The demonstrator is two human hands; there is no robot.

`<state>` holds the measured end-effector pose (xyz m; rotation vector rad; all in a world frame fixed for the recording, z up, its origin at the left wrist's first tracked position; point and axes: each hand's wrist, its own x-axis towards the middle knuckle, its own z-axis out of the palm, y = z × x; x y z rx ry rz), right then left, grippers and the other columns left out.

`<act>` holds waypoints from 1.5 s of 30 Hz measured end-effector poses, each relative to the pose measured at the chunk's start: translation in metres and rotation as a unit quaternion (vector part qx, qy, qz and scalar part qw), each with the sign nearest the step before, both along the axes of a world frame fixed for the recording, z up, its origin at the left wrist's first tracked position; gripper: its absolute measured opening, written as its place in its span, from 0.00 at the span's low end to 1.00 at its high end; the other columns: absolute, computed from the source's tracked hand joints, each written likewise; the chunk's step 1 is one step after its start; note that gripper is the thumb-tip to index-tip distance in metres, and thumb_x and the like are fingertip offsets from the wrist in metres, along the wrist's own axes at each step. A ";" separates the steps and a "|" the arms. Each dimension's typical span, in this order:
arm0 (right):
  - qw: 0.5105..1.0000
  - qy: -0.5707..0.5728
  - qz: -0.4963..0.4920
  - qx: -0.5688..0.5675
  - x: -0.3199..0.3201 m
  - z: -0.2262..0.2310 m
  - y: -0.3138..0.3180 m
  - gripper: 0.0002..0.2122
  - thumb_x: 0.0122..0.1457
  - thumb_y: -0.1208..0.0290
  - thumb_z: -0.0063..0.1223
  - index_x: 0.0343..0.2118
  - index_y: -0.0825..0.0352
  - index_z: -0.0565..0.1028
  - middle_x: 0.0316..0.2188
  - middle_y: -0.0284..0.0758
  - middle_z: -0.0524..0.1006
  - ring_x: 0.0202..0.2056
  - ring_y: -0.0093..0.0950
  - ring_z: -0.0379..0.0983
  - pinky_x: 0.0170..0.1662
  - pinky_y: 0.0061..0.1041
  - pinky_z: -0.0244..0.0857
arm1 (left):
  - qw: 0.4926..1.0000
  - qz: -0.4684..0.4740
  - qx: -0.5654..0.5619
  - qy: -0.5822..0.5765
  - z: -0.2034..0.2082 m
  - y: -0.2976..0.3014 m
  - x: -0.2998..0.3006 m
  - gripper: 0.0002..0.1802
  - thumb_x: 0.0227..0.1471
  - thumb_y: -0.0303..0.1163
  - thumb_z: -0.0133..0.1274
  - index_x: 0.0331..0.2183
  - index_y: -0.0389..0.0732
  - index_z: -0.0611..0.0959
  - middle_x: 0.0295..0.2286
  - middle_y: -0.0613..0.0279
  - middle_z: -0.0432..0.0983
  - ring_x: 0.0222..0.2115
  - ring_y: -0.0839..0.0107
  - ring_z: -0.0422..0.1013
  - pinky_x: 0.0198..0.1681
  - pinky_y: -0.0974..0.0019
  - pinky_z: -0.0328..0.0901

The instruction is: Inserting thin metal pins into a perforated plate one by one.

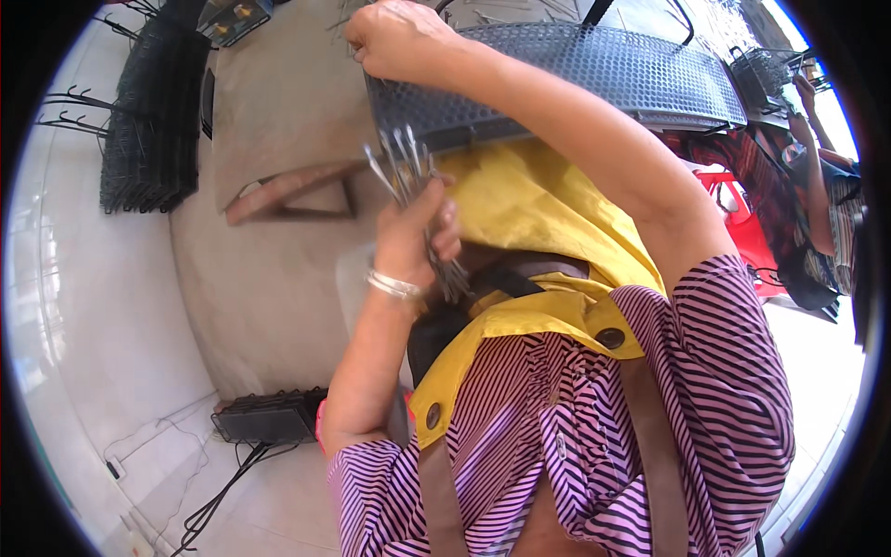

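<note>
My left hand (415, 232) is closed around a bundle of thin metal rods (399, 160) in front of my yellow apron (548, 195). The rods' silvery tips stick up above the thumb, and their other ends hang below the fingers. My right hand (401, 37) reaches far across to the upper left, past the left corner of a grey perforated mat (575, 79). Its fingers are curled closed. Thin, blurred pieces show beside the fingers, but what they grip is hidden.
Stacked black wire racks (153, 111) stand at the left. A brown wooden frame (297, 190) lies left of my left hand. At the lower left is a dark stack of metal pieces (269, 418). To the right are a red plastic seat (742, 218) and another person's arm (817, 200).
</note>
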<state>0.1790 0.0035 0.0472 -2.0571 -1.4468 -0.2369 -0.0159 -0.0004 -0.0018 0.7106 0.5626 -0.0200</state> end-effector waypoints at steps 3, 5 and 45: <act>0.995 0.051 -0.064 -0.054 -0.003 -0.002 -0.003 0.05 0.36 0.75 0.45 0.19 0.68 0.72 0.21 0.43 0.73 0.27 0.42 0.70 0.28 0.37 0.64 | 1.000 -0.005 0.005 -0.006 -0.002 0.001 -0.001 0.13 0.46 0.34 0.50 0.34 0.37 0.71 0.15 0.67 0.62 0.10 0.79 0.54 0.12 0.76 0.48; 0.998 -0.039 -0.053 -0.016 -0.007 -0.006 -0.010 0.08 0.45 0.71 0.52 0.25 0.70 0.72 0.18 0.45 0.72 0.19 0.40 0.69 0.23 0.34 0.64 | 1.000 -0.005 0.003 -0.012 -0.002 0.001 -0.001 0.13 0.46 0.34 0.50 0.34 0.37 0.71 0.15 0.67 0.61 0.10 0.79 0.54 0.12 0.75 0.48; 0.687 0.615 -0.070 0.380 0.021 -0.008 -0.086 0.04 0.51 0.79 0.45 0.21 0.71 0.70 0.13 0.37 0.70 0.15 0.24 0.68 0.17 0.22 0.62 | 0.998 -0.032 0.057 -0.004 0.003 -0.002 0.001 0.13 0.49 0.35 0.49 0.35 0.36 0.71 0.15 0.67 0.61 0.09 0.81 0.54 0.11 0.77 0.49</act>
